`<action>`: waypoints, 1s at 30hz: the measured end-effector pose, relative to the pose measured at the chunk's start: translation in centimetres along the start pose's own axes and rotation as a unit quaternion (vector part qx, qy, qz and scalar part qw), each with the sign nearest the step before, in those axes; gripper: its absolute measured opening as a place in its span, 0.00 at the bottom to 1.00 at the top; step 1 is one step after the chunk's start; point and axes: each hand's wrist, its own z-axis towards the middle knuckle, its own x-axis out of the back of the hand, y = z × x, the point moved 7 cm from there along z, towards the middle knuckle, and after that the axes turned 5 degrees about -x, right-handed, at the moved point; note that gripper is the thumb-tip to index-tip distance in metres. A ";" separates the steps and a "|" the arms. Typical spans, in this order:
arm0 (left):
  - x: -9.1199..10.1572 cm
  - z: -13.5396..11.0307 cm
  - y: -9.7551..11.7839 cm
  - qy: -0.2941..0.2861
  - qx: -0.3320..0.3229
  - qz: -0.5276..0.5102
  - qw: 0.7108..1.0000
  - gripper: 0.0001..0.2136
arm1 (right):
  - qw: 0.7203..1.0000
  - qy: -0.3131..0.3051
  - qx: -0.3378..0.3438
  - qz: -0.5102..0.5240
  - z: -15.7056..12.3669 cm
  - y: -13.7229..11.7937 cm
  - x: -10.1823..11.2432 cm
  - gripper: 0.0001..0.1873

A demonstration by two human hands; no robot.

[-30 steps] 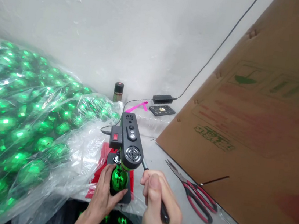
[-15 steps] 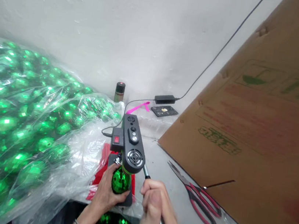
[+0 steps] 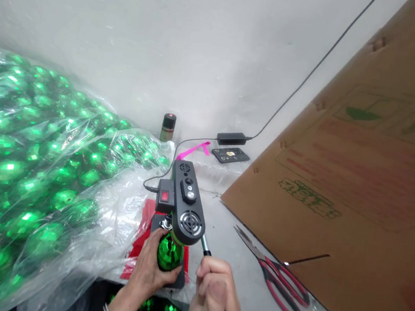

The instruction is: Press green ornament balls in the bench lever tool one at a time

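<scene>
Under the round end of a black bench press sits a shiny green faceted bauble. My left hand is closed around its left and front sides, thumb along the bottom. My right hand is wrapped round the press's lever, a metal rod with a black grip that slants down toward me. A red switch shows on the box at the press's left side. The head of the press hides the top of the bauble.
A clear plastic bag of green baubles fills the left. Scissors with red-black handles lie at right beside a large cardboard box. Behind are a power adapter, phone, pink ribbon and small dark-capped bottle.
The whole view has shifted slightly, so things appear a little further right. My right hand and the lever sit slightly lower against the press; my left hand keeps its hold on the bauble.
</scene>
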 end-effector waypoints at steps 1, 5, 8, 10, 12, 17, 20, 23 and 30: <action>0.0 0.1 0.1 0.000 -0.002 0.003 1.000 0.37 | 1.000 0.002 0.001 -0.002 -0.1 0.1 0.1 0.23; 0.1 0.2 0.3 0.000 -0.004 0.011 1.000 0.37 | 1.000 -0.001 0.002 0.001 -0.3 0.5 0.2 0.22; 0.1 0.2 0.5 0.004 -0.009 0.015 1.000 0.38 | 1.000 -0.006 0.008 0.004 -0.4 0.6 0.1 0.22; 0.1 0.2 0.5 0.006 -0.011 0.018 1.000 0.37 | 1.000 -0.003 0.011 0.010 -0.3 0.6 0.1 0.22; 0.0 0.2 0.5 0.005 -0.011 0.018 1.000 0.38 | 1.000 0.000 0.012 0.017 -0.2 0.5 -0.1 0.23; -0.2 0.3 0.5 0.006 -0.013 0.014 1.000 0.38 | 0.999 0.018 0.019 0.023 0.2 -0.1 -0.3 0.25; -0.2 0.3 0.7 0.011 -0.017 0.013 1.000 0.37 | 0.999 0.019 0.018 0.028 0.5 -0.4 -0.5 0.26; -0.1 0.4 1.0 0.009 -0.021 0.010 1.000 0.36 | 0.999 0.021 0.014 0.033 0.6 -0.4 -0.6 0.26; 0.2 0.7 1.3 -0.011 -0.004 0.006 1.000 0.36 | 0.999 0.020 0.002 0.035 0.4 -0.1 -0.4 0.26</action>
